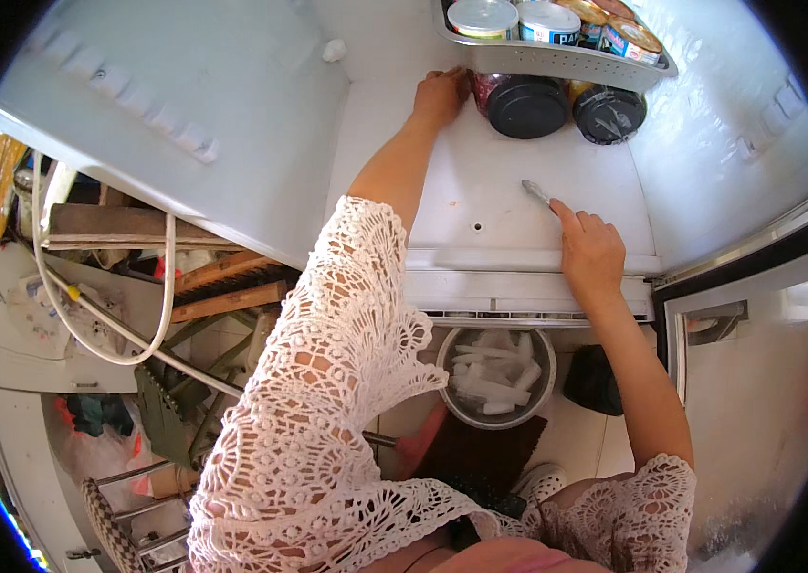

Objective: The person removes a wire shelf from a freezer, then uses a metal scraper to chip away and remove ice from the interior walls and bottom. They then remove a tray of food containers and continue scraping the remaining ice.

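My left hand point(441, 97) reaches deep into a white refrigerator compartment point(439, 193). Its fingers are at the side of a black-lidded jar point(527, 107) with red contents, and the fingertips are hidden. In my right hand point(590, 243), near the compartment's front edge, is a slim metal utensil point(536, 191); its tip points inward over the white floor. A second black-lidded jar point(609, 114) lies to the right of the first. Both jars sit below a perforated metal tray point(554, 59) that carries several tin cans point(549, 21).
Frost coats the right inner wall point(719, 86). Below the front edge, a metal bowl point(551, 372) of ice pieces point(493, 379) stands on the tiled floor. The refrigerator door point(747, 372) hangs open at right. Wooden pieces point(232, 301) and a white hose point(167, 286) are at left.
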Motion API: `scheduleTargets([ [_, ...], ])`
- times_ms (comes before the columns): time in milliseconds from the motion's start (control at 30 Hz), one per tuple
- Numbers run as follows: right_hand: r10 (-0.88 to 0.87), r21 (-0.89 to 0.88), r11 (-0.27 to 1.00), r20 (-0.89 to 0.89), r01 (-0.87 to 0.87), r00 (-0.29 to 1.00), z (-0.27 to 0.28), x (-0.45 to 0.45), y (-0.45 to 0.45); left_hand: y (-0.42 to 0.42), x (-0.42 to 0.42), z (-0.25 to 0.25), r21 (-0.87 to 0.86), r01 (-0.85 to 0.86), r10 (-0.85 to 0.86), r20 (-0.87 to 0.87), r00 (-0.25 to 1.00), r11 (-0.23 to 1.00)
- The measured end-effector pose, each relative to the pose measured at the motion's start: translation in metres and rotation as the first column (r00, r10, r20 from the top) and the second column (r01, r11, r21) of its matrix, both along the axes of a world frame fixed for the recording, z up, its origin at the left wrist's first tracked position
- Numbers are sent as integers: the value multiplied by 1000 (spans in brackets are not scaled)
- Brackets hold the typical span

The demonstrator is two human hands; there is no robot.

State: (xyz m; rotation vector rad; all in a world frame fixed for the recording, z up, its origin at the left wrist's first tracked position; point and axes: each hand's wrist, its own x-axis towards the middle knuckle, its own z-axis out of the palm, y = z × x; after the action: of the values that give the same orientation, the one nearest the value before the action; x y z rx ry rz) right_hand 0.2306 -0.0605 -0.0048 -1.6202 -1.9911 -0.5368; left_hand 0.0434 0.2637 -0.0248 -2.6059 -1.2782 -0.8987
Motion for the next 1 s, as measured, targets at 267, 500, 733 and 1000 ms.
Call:
scheduleTargets([
  [267, 18, -22, 1000, -43, -19, 999, 1, -5, 1, -78, -35, 18, -75, -91, 76, -180, 981, 993],
  [500, -30, 76, 997, 23, 29, 999, -8, -1, -1, -225, -53, 13, 33, 46, -39, -191, 981, 998],
  [733, -73, 9, 997, 5, 73, 997, -9, -9, -3, -281, -51, 11, 79, 19, -9, -130, 992, 997],
  [1000, -164, -31, 986, -127, 161, 978, -7, -10, -2, -277, -52, 0, 79, 180, -179, -23, 984, 980],
])
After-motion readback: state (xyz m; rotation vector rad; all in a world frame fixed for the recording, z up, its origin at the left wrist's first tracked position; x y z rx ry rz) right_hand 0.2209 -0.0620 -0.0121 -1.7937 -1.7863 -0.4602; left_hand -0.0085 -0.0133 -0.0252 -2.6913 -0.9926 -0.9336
